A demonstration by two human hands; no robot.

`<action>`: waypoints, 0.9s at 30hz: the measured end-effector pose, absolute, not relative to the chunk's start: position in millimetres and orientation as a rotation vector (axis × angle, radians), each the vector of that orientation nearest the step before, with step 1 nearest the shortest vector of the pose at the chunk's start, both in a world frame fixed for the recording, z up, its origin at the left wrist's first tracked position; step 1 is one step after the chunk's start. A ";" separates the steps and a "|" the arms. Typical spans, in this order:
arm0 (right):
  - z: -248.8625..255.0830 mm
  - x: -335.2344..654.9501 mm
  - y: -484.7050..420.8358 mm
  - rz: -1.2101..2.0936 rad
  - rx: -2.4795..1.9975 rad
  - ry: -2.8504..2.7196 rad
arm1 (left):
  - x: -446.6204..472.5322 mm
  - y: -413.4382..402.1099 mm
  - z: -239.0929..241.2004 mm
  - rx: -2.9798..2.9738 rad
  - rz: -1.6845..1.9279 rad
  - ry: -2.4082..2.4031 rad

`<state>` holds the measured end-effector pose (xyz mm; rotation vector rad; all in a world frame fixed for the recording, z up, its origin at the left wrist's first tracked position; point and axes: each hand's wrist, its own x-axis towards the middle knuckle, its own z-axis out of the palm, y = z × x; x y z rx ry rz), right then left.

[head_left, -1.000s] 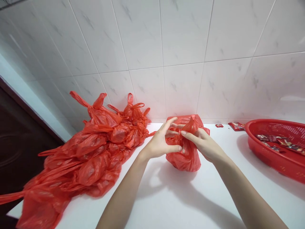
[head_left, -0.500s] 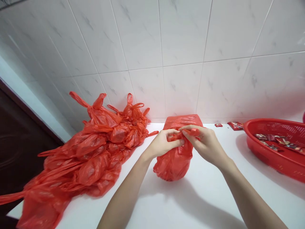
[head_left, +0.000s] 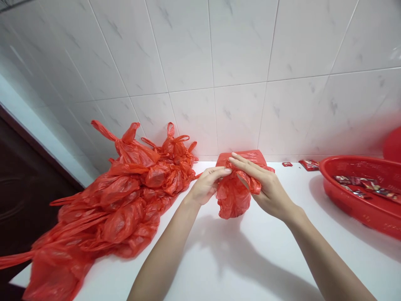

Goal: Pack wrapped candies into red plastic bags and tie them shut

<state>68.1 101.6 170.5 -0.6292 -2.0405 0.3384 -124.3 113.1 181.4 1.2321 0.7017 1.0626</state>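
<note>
A thin red plastic bag (head_left: 233,200) hangs, crumpled, between my two hands above the white table. My left hand (head_left: 208,184) pinches the bag's gathered top between thumb and fingers. Across that top reach the long, close-set fingers of my right hand (head_left: 266,184), with a loop of the bag's handle by the thumb, which is mostly hidden. What is inside the bag cannot be seen. Just behind it a flat stack of red plastic bags (head_left: 250,155) lies against the wall.
A big heap of tied red plastic bags (head_left: 122,217) covers the table's left side. At the right stands a red plastic basket (head_left: 344,205) with small wrapped packets (head_left: 369,186) in it. Two small red packets (head_left: 309,165) lie beside its rim. White tiles (head_left: 191,117) close off the back.
The bag has risen off the table and its body hangs narrower and more crumpled. My right hand's fingers have straightened across its top; both hands stay close together.
</note>
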 end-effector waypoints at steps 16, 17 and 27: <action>194.0 83.2 92.1 0.069 -0.905 -2.531 | -152.5 157.5 160.3 1.117 1.457 1.206; 194.5 82.8 90.3 0.104 -0.923 -2.569 | -156.0 162.0 156.6 1.100 1.464 1.230; 190.0 87.7 93.0 0.417 -1.014 -2.552 | -163.7 174.3 144.3 1.083 1.441 1.253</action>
